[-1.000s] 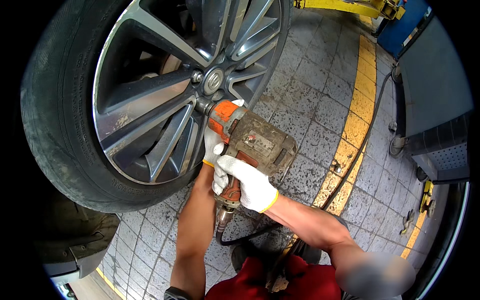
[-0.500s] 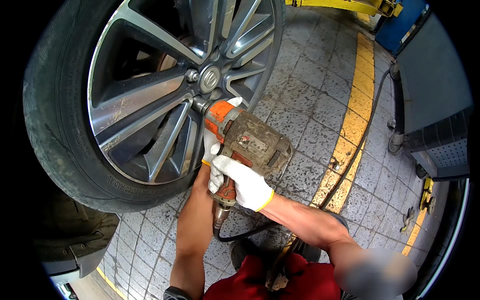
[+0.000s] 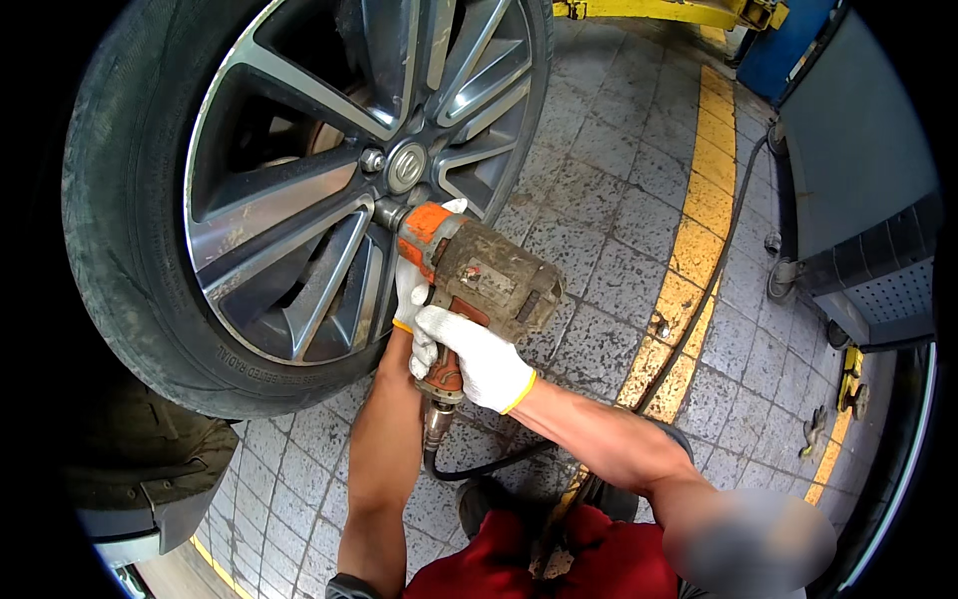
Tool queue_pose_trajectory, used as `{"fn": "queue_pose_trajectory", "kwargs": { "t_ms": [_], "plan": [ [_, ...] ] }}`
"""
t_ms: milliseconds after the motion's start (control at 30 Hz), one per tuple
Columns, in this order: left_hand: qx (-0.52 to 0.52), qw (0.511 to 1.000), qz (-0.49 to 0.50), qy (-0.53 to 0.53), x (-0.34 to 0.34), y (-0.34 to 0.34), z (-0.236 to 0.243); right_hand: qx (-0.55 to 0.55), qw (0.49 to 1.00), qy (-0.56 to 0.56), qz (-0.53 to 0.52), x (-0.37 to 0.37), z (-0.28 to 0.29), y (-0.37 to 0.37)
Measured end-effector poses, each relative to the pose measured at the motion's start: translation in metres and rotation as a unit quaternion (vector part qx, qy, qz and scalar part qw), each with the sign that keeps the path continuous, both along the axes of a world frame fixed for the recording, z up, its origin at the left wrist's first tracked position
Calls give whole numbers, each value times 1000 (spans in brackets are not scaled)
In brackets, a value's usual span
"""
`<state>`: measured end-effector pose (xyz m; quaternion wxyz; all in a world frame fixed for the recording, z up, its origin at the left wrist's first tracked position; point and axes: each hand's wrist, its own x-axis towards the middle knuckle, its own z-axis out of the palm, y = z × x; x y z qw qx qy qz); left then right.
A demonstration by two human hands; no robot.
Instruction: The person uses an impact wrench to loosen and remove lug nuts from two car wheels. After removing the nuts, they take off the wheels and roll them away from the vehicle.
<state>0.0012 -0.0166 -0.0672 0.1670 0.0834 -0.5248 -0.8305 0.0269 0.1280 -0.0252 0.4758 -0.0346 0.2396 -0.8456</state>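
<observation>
A worn orange and dark grey air impact wrench [image 3: 494, 275] points at the wheel. Its socket [image 3: 389, 213] reaches into a lug hole just below the hub cap [image 3: 406, 168] of the alloy wheel [image 3: 274, 208]. My right hand [image 3: 474, 361], in a white glove with a yellow cuff, is wrapped round the wrench's handle [image 3: 442, 379]. From beneath, my left hand [image 3: 407, 292], gloved alike, holds the front of the wrench; its fingertips show on the far side and the rest is hidden. One lug nut [image 3: 372, 160] sits left of the cap.
A black air hose [image 3: 484, 471] runs from the handle, and a dark line [image 3: 689, 334] crosses the yellow floor stripe [image 3: 701, 240]. Grey wheeled equipment [image 3: 858, 170] stands on the right. A yellow metal beam [image 3: 669, 8] lies at the top, a car body part [image 3: 150, 459] at lower left.
The view has shifted slightly, and the wheel and wrench have moved a little within it together. Both hands keep their hold on the wrench.
</observation>
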Motion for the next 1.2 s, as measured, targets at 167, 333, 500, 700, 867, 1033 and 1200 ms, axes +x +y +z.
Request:
{"fn": "queue_pose_trajectory", "kwargs": {
  "t_ms": [167, 333, 500, 700, 867, 1033, 1200],
  "plan": [
    [-6, 1000, -1, -2, 6, 0, -3, -6, 1000, -5, 1, 0, 1, 1],
    [-12, 1000, -2, -8, 4, 1, -2, -12, 1000, -11, 9, -1, 1, 2],
    [-19, 1000, -3, -13, 2, 0, -3, -4, 1000, -24, 17, -4, 2, 4],
    [-29, 999, -1, -15, -8, 3, -2, -21, 997, -60, 48, -13, -1, 19],
    [37, 999, 16, -7, -7, 14, 7, -60, 994, -71, 57, -15, 2, 42],
    [100, 992, -74, 9, 0, 14, 25, -48, 993, -106, 23, -19, -2, 80],
    [187, 974, -116, 53, -5, 25, 33, -2, 994, -105, -3, -10, -6, 111]
  ]
}}
